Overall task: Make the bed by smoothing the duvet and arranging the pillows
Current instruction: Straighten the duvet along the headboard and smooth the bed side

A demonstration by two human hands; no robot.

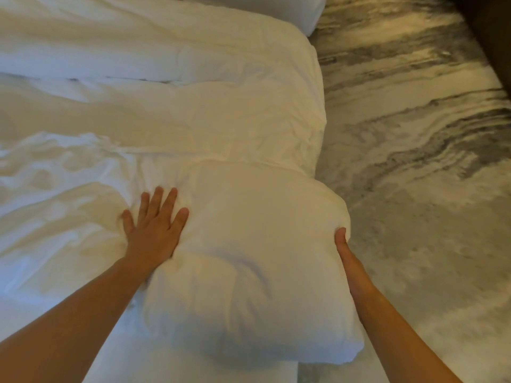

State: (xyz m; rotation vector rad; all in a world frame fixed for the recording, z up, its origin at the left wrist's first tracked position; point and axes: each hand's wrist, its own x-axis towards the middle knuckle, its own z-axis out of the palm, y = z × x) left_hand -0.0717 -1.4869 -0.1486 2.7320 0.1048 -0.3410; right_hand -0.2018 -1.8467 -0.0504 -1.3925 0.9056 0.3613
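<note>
A plump white pillow (249, 261) lies at the near right corner of the bed, partly overhanging the edge. My left hand (153, 225) lies flat with fingers spread, pressing on the pillow's left side. My right hand (344, 247) is against the pillow's right edge; only the thumb side shows and the fingers are hidden behind the pillow. The white duvet (179, 114) spreads beyond the pillow, creased and folded in broad ridges. A second white pillow (290, 9) shows at the top edge.
The bed's right edge runs from top centre down toward the pillow. A grey and cream swirled carpet (414, 134) covers the floor on the right. Dark furniture (495, 31) fills the top right corner.
</note>
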